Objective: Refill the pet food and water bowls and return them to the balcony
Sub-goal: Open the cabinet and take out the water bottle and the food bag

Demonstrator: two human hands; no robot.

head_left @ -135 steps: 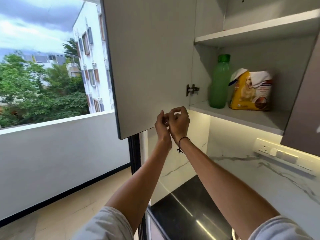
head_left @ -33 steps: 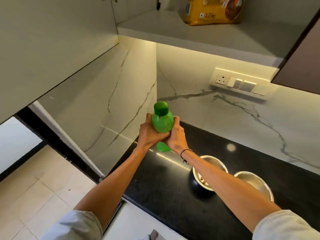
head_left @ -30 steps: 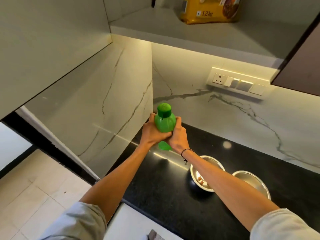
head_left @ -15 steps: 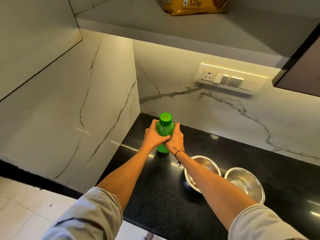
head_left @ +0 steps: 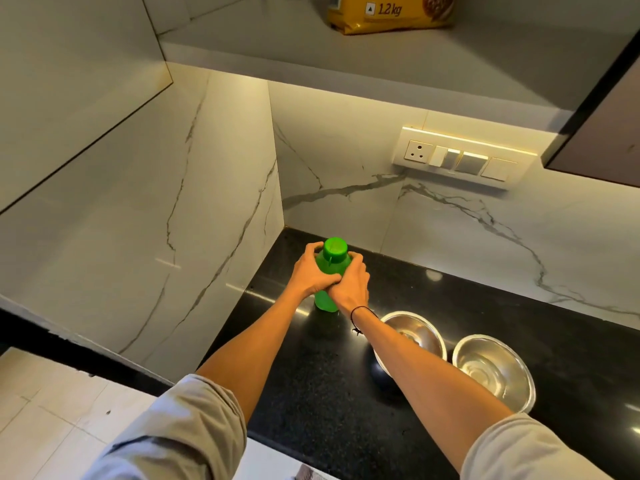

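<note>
Bottle point(head_left: 331, 263) now seemingly on counter point(head_left: 311, 393).

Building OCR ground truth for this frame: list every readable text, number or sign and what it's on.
"1.2 kg", with a small triangle mark beside it: on the yellow pet food bag on the cabinet shelf.
Other print on that bag: cut off at the frame's top, unreadable.
Green bottle, switch panel, both steel bowls: no text visible.

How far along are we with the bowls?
Early. Done: both steel bowls sit on the black counter, and the green bottle is down from the shelf. In hand: left hand and right hand grip the bottle, cap still on. Left: pour water, fetch the yellow food bag from the shelf, fill, carry bowls to the balcony.
</note>
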